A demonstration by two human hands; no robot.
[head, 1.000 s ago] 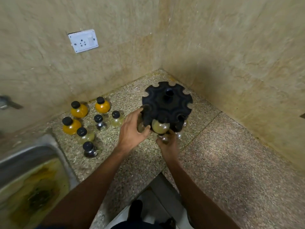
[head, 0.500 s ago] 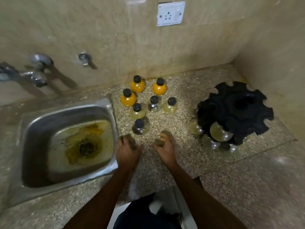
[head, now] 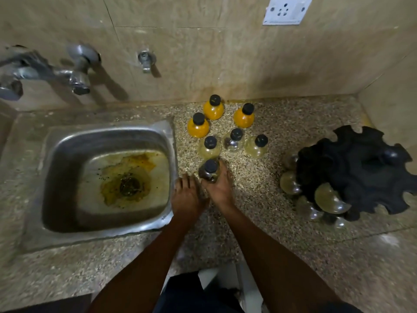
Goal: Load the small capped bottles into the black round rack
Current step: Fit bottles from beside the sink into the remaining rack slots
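Note:
The black round rack (head: 358, 168) stands at the right of the counter, with several round bottles (head: 327, 198) hanging in its near slots. A cluster of small black-capped bottles stands by the wall: three orange ones (head: 213, 108), two pale yellow ones (head: 257, 145) and a clear one (head: 234, 141). My right hand (head: 217, 184) wraps around the nearest dark bottle (head: 209, 170), which stands on the counter. My left hand (head: 186, 197) rests beside it, palm down, holding nothing.
A steel sink (head: 106, 177) with a stained basin lies left of the bottles. Taps (head: 76, 75) stick out of the tiled wall above it. A white socket (head: 287, 10) is on the wall. The granite counter (head: 259, 222) ends at the corner walls on the right.
Both hands left the rack and moved left to the loose bottles. My right hand has closed around the nearest dark bottle. The view swung left, bringing in the sink.

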